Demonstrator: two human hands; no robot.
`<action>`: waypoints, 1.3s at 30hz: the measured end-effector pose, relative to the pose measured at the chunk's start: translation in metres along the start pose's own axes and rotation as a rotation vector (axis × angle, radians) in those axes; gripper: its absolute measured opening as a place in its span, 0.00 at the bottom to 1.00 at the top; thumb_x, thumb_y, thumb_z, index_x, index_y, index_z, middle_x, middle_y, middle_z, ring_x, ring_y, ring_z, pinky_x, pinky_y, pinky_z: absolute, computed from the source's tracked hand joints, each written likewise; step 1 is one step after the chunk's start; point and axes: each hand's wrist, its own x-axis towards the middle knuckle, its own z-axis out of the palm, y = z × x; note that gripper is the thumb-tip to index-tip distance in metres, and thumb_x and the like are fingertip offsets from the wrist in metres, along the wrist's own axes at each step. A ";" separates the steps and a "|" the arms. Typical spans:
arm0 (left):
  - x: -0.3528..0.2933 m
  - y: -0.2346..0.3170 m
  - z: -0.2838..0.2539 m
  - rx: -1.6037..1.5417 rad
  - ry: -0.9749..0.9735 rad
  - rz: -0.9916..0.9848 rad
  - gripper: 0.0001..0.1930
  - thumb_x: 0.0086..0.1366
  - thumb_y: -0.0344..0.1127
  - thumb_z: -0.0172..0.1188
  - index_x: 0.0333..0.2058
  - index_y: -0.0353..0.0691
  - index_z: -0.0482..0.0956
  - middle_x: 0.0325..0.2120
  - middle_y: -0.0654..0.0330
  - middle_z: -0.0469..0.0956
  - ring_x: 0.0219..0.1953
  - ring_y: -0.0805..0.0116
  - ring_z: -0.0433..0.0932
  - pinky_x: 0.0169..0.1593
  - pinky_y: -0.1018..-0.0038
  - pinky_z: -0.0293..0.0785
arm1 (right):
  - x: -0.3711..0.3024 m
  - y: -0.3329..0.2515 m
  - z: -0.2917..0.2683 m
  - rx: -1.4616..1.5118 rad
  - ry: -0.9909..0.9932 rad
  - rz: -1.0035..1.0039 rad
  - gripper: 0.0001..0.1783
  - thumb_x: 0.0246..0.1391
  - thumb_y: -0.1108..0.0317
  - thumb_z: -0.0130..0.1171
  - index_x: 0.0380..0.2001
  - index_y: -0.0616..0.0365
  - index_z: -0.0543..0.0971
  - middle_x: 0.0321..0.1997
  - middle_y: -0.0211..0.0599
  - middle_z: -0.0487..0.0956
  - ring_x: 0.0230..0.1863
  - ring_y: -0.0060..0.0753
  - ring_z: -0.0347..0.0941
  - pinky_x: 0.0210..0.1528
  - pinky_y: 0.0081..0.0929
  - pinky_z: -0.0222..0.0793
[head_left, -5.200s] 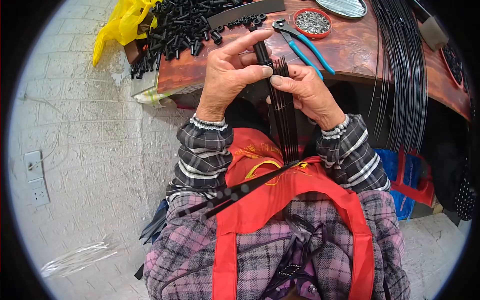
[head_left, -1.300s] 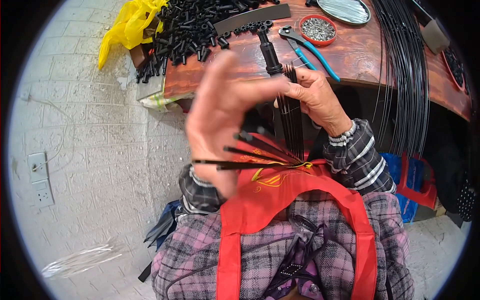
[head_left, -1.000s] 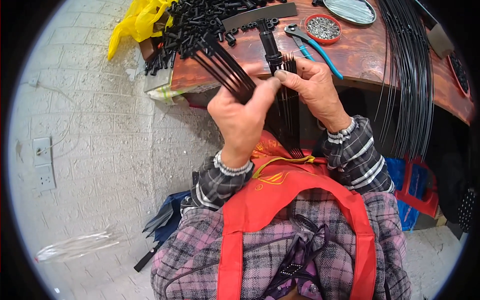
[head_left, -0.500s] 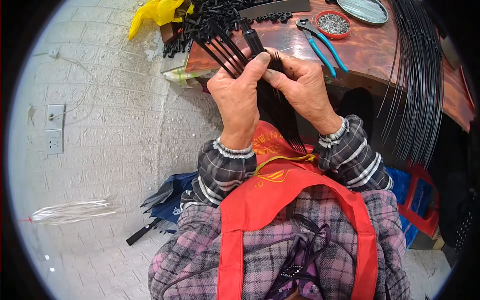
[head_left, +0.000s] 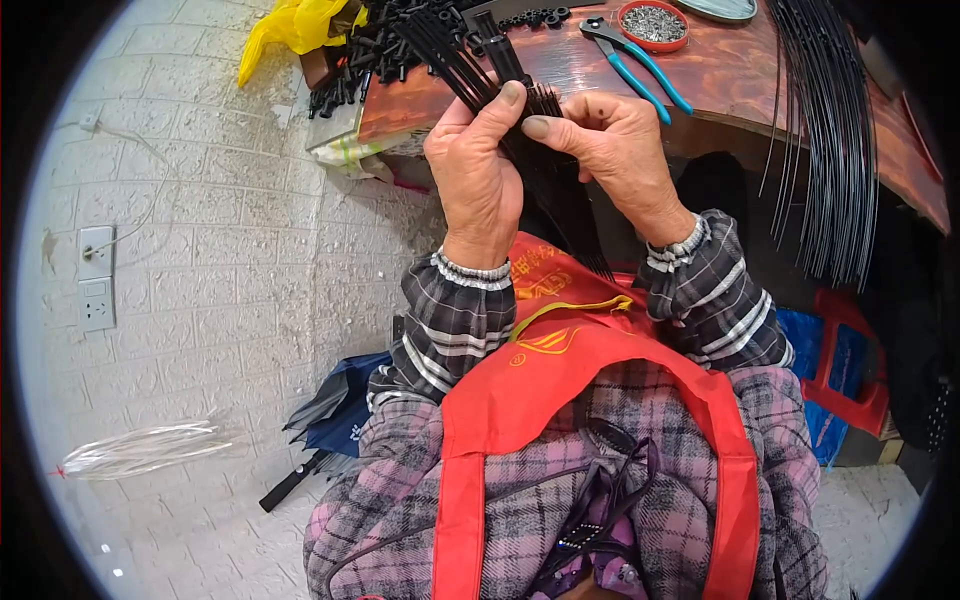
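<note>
Several black rods (head_left: 450, 57): likely light, springy; best held beside the tube (head_left: 505, 62).
Left hand (head_left: 475, 180): grasping both.
Right hand (head_left: 618, 150): pinching rods.

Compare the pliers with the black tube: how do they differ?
The pliers have blue handles; the tube is all black. The pliers fork into two curved handles; the tube is one straight piece. The pliers lie on the table; the tube is held up in the left hand. Both are elongated.
</note>
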 end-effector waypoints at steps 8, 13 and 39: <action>0.000 0.000 -0.002 -0.061 -0.028 -0.023 0.07 0.54 0.24 0.54 0.34 0.33 0.74 0.29 0.62 0.75 0.31 0.76 0.72 0.39 0.81 0.66 | 0.008 0.005 -0.008 0.060 -0.064 0.069 0.15 0.41 0.60 0.63 0.13 0.56 0.72 0.12 0.19 0.66 0.12 0.08 0.57 0.12 0.08 0.51; 0.001 0.000 -0.004 -0.059 -0.032 -0.023 0.07 0.54 0.24 0.54 0.34 0.33 0.74 0.29 0.63 0.75 0.32 0.77 0.71 0.39 0.82 0.65 | 0.009 0.005 -0.006 0.054 -0.073 0.092 0.15 0.42 0.59 0.62 0.12 0.55 0.71 0.12 0.18 0.65 0.12 0.08 0.57 0.12 0.08 0.50; -0.002 -0.004 0.000 -0.032 -0.015 0.020 0.07 0.55 0.26 0.55 0.34 0.34 0.73 0.29 0.64 0.74 0.32 0.77 0.71 0.39 0.82 0.66 | 0.009 0.006 0.000 0.041 -0.033 0.046 0.18 0.42 0.58 0.62 0.10 0.58 0.72 0.10 0.19 0.65 0.09 0.08 0.55 0.09 0.08 0.48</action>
